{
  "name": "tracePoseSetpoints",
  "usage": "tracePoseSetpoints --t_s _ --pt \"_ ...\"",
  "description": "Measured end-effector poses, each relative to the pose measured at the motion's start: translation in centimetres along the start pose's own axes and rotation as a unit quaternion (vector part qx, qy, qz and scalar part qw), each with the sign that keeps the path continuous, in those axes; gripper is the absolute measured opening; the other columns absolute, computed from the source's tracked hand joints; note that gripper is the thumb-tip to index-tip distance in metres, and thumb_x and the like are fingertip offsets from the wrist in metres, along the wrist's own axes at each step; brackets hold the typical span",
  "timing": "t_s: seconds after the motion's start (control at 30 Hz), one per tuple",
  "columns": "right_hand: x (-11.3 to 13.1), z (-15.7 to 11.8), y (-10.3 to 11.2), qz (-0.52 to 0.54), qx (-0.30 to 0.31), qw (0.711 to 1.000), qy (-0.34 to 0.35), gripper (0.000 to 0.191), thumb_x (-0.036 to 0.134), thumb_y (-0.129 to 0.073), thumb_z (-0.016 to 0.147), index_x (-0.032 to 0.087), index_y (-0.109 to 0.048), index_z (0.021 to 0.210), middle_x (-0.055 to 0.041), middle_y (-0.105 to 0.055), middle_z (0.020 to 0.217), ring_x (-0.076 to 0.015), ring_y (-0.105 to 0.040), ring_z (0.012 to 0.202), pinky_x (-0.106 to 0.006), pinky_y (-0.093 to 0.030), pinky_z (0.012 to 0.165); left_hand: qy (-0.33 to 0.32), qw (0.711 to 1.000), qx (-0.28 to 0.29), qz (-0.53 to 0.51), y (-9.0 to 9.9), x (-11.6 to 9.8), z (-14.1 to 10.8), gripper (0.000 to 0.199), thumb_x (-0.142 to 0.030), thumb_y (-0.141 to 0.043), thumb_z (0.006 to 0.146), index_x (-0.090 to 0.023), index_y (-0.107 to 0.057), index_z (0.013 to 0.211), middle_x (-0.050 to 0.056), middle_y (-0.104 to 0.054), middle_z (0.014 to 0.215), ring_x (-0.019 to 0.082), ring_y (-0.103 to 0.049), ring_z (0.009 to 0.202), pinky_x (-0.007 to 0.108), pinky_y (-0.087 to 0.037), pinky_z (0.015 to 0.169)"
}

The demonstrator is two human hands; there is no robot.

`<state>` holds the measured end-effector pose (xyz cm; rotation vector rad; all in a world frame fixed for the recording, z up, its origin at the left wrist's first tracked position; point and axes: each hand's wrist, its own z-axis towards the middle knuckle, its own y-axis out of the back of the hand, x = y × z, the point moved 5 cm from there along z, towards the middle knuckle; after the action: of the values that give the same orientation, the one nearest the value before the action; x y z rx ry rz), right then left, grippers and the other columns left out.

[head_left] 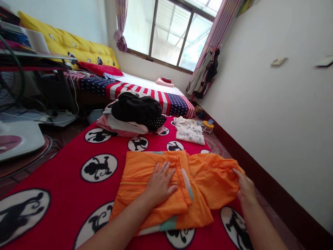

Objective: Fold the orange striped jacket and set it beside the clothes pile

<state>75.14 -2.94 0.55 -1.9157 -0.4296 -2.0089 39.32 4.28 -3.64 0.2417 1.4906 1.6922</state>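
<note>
An orange garment [153, 205] with white and green patches lies partly folded on a red blanket [70, 166] printed with black monkeys in white circles. Flat on its folded left part rests my left hand [160, 184], fingers spread. At the right end, my right hand [244, 185] grips the bunched orange fabric, its fingers closed round the edge. A zipper line runs across the garment beside my left hand.
Behind the garment are a pile of clothes [137, 109] with black fabric on top and a folded white patterned shirt [189, 130]. A bed [153, 99] stands under the window. A white wall [281, 121] rises at right; a desk [39, 57] is at left.
</note>
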Motion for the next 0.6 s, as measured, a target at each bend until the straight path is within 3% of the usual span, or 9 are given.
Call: tracePoseSetpoints --t_s 0.13,0.23,0.33,0.4,0.5,0.6 --pt "3.7 -3.1 -3.7 0.085 0.024 0.995 -0.036 0.042 0.025 -0.08 0.049 0.017 -0.069 0.089 -0.0004 -0.072 0.08 -0.0173 -0.069 0.068 -0.027 -0.06 0.062 0.002 0.998 -0.029 -0.063 0.5 0.2 0.0 0.061 -0.05 -0.054 0.087 -0.022 -0.044 0.14 0.014 -0.033 0.152 0.029 -0.025 0.142 0.054 -0.018 0.116" --pt "7.2 -6.9 -6.9 0.084 0.097 0.992 0.02 0.046 0.027 -0.082 0.051 0.016 -0.068 0.094 -0.0009 -0.072 0.082 -0.0165 -0.068 0.068 -0.026 -0.059 0.063 0.018 0.984 -0.086 -0.154 2.0 0.9 -0.4 0.049 -0.036 -0.052 0.09 -0.022 -0.047 0.137 0.011 -0.036 0.151 0.024 -0.033 0.139 0.046 -0.028 0.115" --pt "9.3 -11.4 -9.7 -0.015 0.18 0.979 0.099 0.049 0.038 -0.078 0.062 0.017 -0.066 0.104 -0.0041 -0.072 0.089 -0.0196 -0.069 0.074 -0.029 -0.058 0.065 0.038 0.96 -0.166 -0.221 4.8 2.2 -1.6 0.035 -0.026 -0.046 0.092 -0.02 -0.057 0.125 0.01 -0.047 0.142 0.02 -0.044 0.131 0.038 -0.036 0.111" --pt "9.4 -14.8 -11.4 -0.098 0.234 0.952 0.171 0.048 0.041 -0.073 0.07 0.016 -0.063 0.11 -0.0079 -0.071 0.1 -0.0231 -0.068 0.087 -0.035 -0.057 0.075 0.058 0.949 -0.219 -0.222 7.0 3.7 -2.9 0.03 -0.025 -0.044 0.092 -0.02 -0.062 0.116 0.009 -0.054 0.134 0.02 -0.049 0.126 0.037 -0.039 0.108" --pt "7.8 -20.9 -13.7 -0.181 0.331 0.875 0.302 0.029 0.034 -0.065 0.078 0.019 -0.063 0.103 -0.0113 -0.061 0.126 -0.0263 -0.058 0.115 -0.042 -0.046 0.1 0.12 0.933 -0.294 -0.169 9.9 6.7 -5.7 0.028 -0.027 -0.044 0.091 -0.02 -0.065 0.108 0.009 -0.059 0.124 0.023 -0.053 0.119 0.04 -0.04 0.106" --pt "4.5 -26.6 -15.0 -0.24 0.421 0.804 0.346 0.016 0.018 -0.055 0.081 0.021 -0.062 0.095 -0.0091 -0.048 0.142 -0.0242 -0.05 0.125 -0.04 -0.042 0.104 0.231 0.916 -0.305 -0.119 11.3 10.0 -8.6 0.034 -0.036 -0.046 0.089 -0.018 -0.062 0.113 0.012 -0.062 0.117 0.026 -0.06 0.107 0.043 -0.044 0.097"
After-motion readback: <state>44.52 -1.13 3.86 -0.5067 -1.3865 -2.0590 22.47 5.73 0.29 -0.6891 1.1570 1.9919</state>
